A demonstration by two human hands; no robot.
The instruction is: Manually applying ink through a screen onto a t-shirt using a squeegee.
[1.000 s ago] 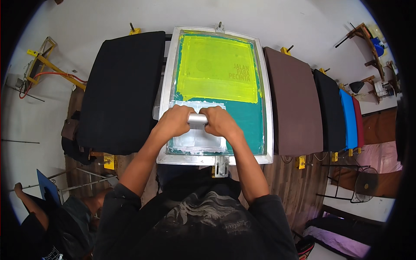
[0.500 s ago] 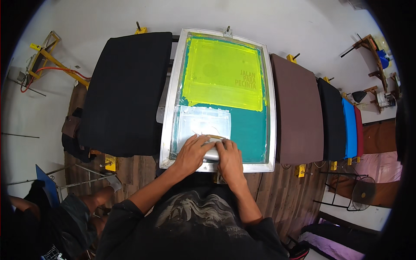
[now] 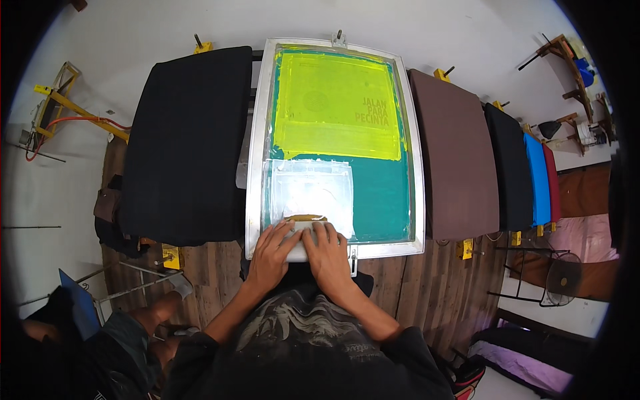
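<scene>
A screen-printing frame [image 3: 415, 167] with a pale metal rim lies in front of me. Its mesh is teal [image 3: 380, 200], with a bright yellow coated area [image 3: 333, 100] over the far half and dark lettering showing through. At the near left is a whitish rectangle [image 3: 313, 187]. Across that rectangle's near edge lies a squeegee [image 3: 298, 253] with a grey handle and an amber blade edge. My left hand [image 3: 270, 252] closes on its left part and my right hand [image 3: 327, 253] on its right, thumbs close together. Their undersides are hidden.
A black-covered platen [image 3: 190, 147] stands left of the frame. To the right are a brown platen [image 3: 457, 160], then black, blue and red ones. Yellow clamps [image 3: 171, 257] sit at the platen ends. Another person's leg [image 3: 157, 313] shows at lower left; a fan [image 3: 563, 280] stands at right.
Both hands and the squeegee have shifted left and slightly toward me. The amber blade edge now lies more level across the whitish rectangle. The whole view has also moved a little.
</scene>
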